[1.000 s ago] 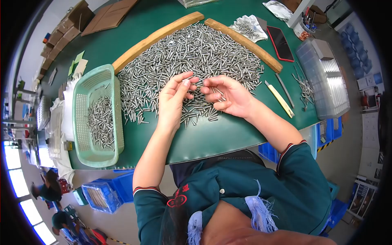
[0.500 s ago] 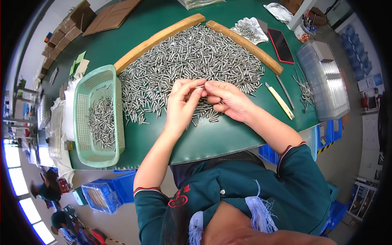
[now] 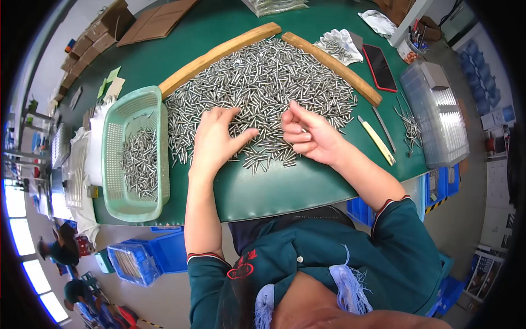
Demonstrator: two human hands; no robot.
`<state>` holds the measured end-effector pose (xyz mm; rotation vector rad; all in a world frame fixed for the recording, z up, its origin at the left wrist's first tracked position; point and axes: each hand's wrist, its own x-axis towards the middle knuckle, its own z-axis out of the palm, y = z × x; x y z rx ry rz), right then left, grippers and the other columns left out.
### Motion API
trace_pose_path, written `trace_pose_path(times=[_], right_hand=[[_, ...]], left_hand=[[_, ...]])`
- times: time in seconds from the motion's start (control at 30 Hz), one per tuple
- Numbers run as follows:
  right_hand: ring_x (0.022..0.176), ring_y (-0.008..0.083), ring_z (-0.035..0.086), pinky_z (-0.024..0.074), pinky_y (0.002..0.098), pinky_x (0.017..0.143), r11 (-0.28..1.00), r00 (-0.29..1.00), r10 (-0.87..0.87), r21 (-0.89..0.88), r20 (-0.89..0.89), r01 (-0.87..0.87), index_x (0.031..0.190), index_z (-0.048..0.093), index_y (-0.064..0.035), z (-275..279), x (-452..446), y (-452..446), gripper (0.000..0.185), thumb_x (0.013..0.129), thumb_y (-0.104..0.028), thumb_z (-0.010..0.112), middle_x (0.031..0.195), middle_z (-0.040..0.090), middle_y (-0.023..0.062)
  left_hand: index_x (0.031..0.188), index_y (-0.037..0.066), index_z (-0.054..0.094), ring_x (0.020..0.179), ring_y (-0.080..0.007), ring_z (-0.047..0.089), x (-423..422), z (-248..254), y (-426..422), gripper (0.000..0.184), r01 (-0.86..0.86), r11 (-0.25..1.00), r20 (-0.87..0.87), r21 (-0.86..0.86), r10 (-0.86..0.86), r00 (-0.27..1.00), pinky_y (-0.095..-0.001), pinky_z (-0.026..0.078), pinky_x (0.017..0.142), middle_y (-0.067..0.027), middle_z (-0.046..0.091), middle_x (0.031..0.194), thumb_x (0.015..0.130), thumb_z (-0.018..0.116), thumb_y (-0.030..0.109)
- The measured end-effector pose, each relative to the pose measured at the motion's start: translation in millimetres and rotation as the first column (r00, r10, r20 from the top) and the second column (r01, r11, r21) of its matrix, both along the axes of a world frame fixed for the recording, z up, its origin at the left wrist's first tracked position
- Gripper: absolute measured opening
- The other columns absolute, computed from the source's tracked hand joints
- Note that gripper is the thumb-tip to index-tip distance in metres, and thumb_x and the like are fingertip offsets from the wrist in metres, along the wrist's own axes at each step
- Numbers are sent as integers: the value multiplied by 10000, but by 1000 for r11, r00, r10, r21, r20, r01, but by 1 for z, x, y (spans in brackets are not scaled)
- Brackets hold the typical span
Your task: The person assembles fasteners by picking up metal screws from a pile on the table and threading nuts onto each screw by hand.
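A wide pile of small metal pins lies on the green table. Over the pile's left front part is my left hand, its thumb spread away from the fingers and nothing visible between them. My right hand is over the pile's right front part, fingers curled and thumb against the index finger; what it holds, if anything, is too small or hidden to name. The two hands are apart. To the left of my left hand stands a green basket with more pins inside.
Two wooden bars border the pile's back. Rightward lie a cutter knife, a thin metal strip, a red-edged phone and a clear plastic case. Co-workers are visible at the lower left.
The hands, together half a second ago, have separated. My left hand has moved left and its fingers have spread; my right hand has shifted slightly right. The view has shifted a little.
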<state>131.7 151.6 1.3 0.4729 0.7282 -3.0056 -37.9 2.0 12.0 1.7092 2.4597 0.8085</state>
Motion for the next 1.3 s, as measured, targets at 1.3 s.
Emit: trace_pose_path(times=[1.3], right_hand=[[492, -32, 316, 197, 140, 391, 841, 976, -202, 525, 80, 131, 918, 578, -87, -1, -3, -8, 133, 885, -216, 578, 800, 569, -48]], left_hand=[[1004, 45, 642, 727, -180, 592, 41, -15, 26, 222, 72, 901, 234, 428, -187, 954, -273, 473, 659, -83, 631, 847, 782, 640, 41]])
